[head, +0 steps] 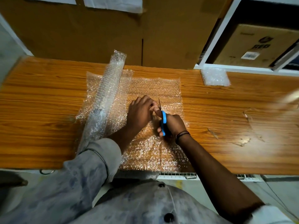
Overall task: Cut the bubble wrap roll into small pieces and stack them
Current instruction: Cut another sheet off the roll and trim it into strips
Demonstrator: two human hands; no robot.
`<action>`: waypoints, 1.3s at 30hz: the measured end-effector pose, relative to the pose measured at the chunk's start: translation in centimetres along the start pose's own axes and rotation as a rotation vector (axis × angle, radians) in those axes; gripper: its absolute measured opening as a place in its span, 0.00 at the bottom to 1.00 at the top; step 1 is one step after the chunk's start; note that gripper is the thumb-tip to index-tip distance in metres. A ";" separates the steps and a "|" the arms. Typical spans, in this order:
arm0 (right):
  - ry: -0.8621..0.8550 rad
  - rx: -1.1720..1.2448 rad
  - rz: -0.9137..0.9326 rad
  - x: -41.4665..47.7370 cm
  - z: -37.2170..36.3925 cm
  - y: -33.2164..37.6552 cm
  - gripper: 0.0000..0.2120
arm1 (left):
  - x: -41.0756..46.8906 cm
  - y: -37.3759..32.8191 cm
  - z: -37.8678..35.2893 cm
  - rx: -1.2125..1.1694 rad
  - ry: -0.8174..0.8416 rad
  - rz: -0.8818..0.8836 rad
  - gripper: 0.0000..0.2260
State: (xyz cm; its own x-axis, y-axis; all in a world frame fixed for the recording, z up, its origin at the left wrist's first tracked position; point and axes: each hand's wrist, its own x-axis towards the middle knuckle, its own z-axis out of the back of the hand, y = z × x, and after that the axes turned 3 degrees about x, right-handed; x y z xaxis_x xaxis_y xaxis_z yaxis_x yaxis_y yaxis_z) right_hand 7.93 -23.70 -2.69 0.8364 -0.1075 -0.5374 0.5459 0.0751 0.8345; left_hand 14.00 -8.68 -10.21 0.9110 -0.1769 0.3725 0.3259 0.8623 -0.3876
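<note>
A bubble wrap roll [105, 96] lies on the wooden table [226, 110], slanting from the back edge toward me. Its unrolled sheet [155, 88] spreads rightward across the table's middle to the front edge. My right hand [174, 125] grips blue-handled scissors [163, 122], blades pointing away from me into the sheet. My left hand [140, 113] rests on the sheet just left of the blades, its fingers curled by the cut line; I cannot tell if they pinch the wrap. A small stack of cut bubble wrap pieces [216, 76] lies at the table's back right.
A large cardboard box [113, 33] stands against the table's back edge. A white shelf [226, 29] at the right holds another cardboard box [257, 46]. Scraps of tape or film [242, 141] lie on the table's right part.
</note>
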 end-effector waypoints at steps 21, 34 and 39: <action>-0.078 -0.124 0.058 2.2 0.3 1.2 0.26 | -0.1 0.1 0.0 -0.055 -0.023 -0.034 0.11; -0.158 -0.129 0.051 4.6 -0.9 2.5 0.29 | 0.0 0.4 0.0 -0.057 0.011 -0.005 0.12; -0.152 -0.143 0.044 5.5 -0.6 2.8 0.30 | 0.1 0.3 0.0 -0.102 -0.011 0.000 0.13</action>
State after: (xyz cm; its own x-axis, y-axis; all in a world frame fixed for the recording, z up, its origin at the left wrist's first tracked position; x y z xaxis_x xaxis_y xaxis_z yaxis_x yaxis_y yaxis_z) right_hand 14.06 -23.53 -3.34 0.8487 -0.2483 -0.4671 0.5191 0.2215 0.8255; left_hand 14.18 -8.41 -10.34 0.9085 -0.1712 0.3813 0.3502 0.8097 -0.4709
